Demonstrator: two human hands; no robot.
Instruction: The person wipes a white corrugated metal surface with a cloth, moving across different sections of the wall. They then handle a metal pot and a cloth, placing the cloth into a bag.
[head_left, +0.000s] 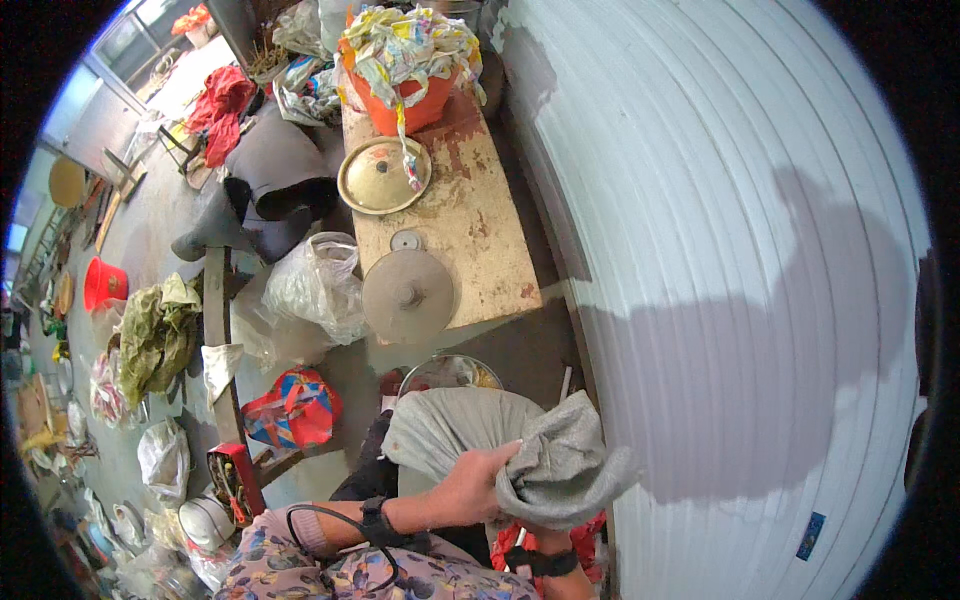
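Note:
A grey cloth (465, 424), bunched and folded over at its right end, lies across my lap and hangs forward. My left hand (476, 480) grips the gathered part, thumb on top of the fabric. From below, my right hand (551, 536) holds the same bundle; its fingers are hidden behind the cloth. Both wrists wear black straps, and a black cable loops by the left forearm. Just beyond the cloth, a round metal-rimmed container (450, 367) shows partly, its contents hard to make out.
A worn wooden bench (487, 255) carries a round metal lid (382, 176), a grey disc with a knob (409, 296) and an orange basket (405, 105) heaped with plastic strips. Ribbed white wall (697, 225) rises at right. Plastic bags (319, 281) and a red bag (296, 409) lie left.

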